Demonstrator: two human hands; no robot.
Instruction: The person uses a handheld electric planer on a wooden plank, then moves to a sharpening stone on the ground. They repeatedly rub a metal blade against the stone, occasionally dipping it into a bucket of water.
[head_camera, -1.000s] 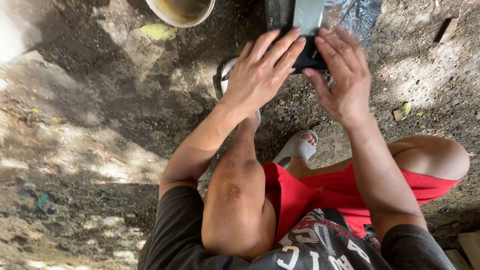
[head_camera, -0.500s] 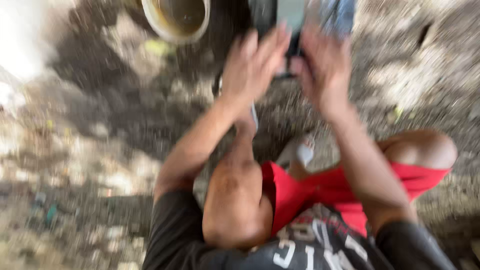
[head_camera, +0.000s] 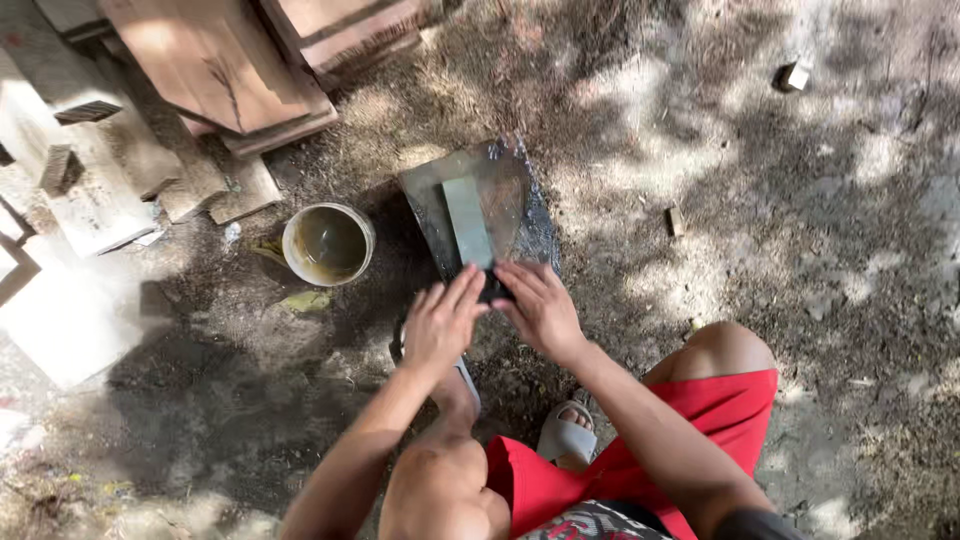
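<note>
A round bucket (head_camera: 328, 243) at nine o'clock of the stone held murky brown liquid. The grey-green sharpening stone (head_camera: 467, 221), long and flat, lay on a wet board (head_camera: 425, 200), pointing toward twelve o'clock. The left hand (head_camera: 440, 322) and right hand (head_camera: 540, 308), fingers flat, pressed together on a dark blade (head_camera: 492, 287) at its near end.

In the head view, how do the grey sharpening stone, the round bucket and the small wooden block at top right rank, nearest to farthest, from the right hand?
1. Sharpening stone: just ahead of the right hand.
2. Bucket: to its left.
3. Wooden block: far, upper right.
</note>
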